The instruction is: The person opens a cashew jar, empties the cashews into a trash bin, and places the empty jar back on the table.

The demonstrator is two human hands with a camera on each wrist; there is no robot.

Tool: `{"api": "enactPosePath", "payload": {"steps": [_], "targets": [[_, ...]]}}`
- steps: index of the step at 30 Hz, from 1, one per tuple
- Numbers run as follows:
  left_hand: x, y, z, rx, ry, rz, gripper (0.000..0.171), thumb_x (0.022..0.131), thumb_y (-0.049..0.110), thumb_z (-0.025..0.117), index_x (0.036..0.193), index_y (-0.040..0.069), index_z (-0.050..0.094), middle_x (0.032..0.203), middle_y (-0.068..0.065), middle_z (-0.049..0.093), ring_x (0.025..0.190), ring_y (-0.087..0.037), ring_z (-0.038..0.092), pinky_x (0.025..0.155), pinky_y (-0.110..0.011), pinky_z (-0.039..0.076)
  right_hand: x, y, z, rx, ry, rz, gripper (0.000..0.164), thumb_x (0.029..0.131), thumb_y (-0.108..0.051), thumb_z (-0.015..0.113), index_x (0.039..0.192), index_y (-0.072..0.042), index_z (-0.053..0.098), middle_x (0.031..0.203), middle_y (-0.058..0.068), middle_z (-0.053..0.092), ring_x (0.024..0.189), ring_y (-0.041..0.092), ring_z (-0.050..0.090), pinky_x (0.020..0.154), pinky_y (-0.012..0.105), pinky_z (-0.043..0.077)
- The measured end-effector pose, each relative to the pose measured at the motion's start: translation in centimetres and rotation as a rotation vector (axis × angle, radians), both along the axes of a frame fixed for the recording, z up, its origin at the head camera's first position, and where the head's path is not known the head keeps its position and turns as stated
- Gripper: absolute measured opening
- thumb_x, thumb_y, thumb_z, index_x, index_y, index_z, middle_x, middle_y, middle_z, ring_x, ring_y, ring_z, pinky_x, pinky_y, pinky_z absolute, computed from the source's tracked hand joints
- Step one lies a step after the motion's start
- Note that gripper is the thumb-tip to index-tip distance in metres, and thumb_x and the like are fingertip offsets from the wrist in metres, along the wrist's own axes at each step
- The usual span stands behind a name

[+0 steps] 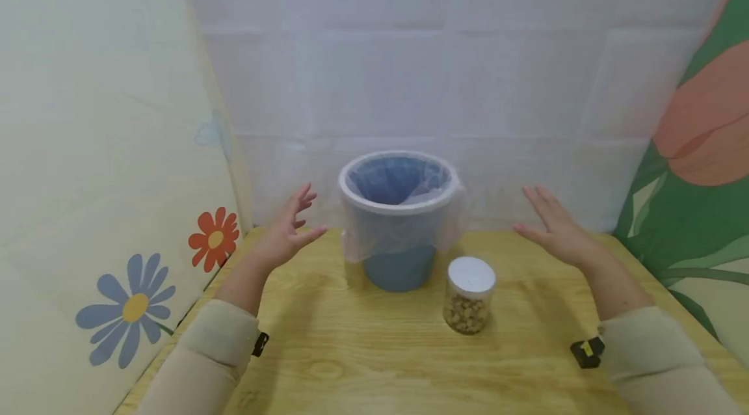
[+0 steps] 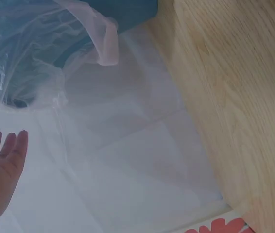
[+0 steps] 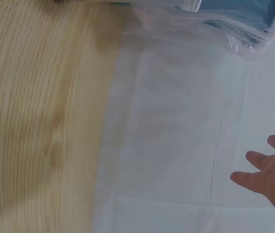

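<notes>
A blue trash bin (image 1: 400, 268) with a white rim stands towards the back of the wooden table. A thin translucent bag (image 1: 380, 233) lines it and hangs over its rim; in the left wrist view a pinkish loop of the bag (image 2: 106, 41) droops at the side. In front and to the right is a clear jar (image 1: 466, 311) with a white lid, partly filled with small tan pieces. My left hand (image 1: 281, 239) is raised left of the bin, fingers spread and holding nothing. On the other side my right hand (image 1: 558, 233) is up too, fingers extended, apart from bin and jar.
A white sheet (image 1: 374, 77) hangs behind the table (image 1: 351, 363). Flower-printed cloth (image 1: 117, 174) borders the left side and a tulip-printed cloth (image 1: 708, 129) the right. Small black devices (image 1: 587, 352) sit at both wrists.
</notes>
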State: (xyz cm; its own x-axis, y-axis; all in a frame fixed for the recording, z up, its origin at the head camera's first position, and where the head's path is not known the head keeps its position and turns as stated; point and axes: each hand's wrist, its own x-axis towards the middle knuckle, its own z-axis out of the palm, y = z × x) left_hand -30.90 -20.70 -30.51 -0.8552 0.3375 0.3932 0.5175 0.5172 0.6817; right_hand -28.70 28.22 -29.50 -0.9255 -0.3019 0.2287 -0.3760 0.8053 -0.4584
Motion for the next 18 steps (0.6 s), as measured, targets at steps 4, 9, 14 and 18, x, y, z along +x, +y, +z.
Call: {"api": "enactPosePath", "payload": {"steps": [4,9,14,18], "targets": [[0.7,0.4,0.3,0.106,0.055,-0.063,0.08,0.085,0.012,0.064,0.147,0.015,0.013,0.144,-0.014,0.03,0.13,-0.034,0.03,0.1,-0.053,0.032,0.2,0.0,-0.2,-0.061,-0.012,0.034,0.078,0.093,-0.04,0.048,0.148,-0.02,-0.004,0.15,0.02,-0.013,0.134,0.045,-0.01,0.096,0.071,0.002],[2.2,1.2,1.0,0.177,0.087,-0.128,0.076,0.084,-0.001,0.062,0.144,0.005,0.017,0.139,-0.023,0.035,0.126,-0.041,0.034,0.096,-0.055,0.035,0.2,-0.1,-0.3,-0.127,-0.015,0.058,0.075,0.094,-0.036,0.048,0.148,-0.021,-0.002,0.151,0.02,-0.009,0.135,0.043,-0.008,0.096,0.071,0.002],[2.2,1.5,0.4,0.222,0.095,-0.172,0.074,0.084,-0.004,0.06,0.144,0.009,0.019,0.137,-0.02,0.037,0.126,-0.038,0.035,0.097,-0.054,0.036,0.2,-0.3,-0.6,-0.206,-0.007,0.101,0.073,0.094,-0.028,0.05,0.148,-0.018,0.001,0.15,0.022,-0.002,0.132,0.05,0.006,0.095,0.071,0.012],[3.3,2.2,1.2,0.244,0.09,-0.2,0.073,0.082,-0.01,0.057,0.143,0.0,0.018,0.136,-0.027,0.036,0.124,-0.044,0.034,0.096,-0.057,0.035,0.4,-0.4,-0.8,-0.292,-0.046,0.139,0.072,0.095,-0.024,0.048,0.148,-0.026,-0.001,0.151,0.018,-0.004,0.129,0.052,0.013,0.093,0.071,0.019]]}}
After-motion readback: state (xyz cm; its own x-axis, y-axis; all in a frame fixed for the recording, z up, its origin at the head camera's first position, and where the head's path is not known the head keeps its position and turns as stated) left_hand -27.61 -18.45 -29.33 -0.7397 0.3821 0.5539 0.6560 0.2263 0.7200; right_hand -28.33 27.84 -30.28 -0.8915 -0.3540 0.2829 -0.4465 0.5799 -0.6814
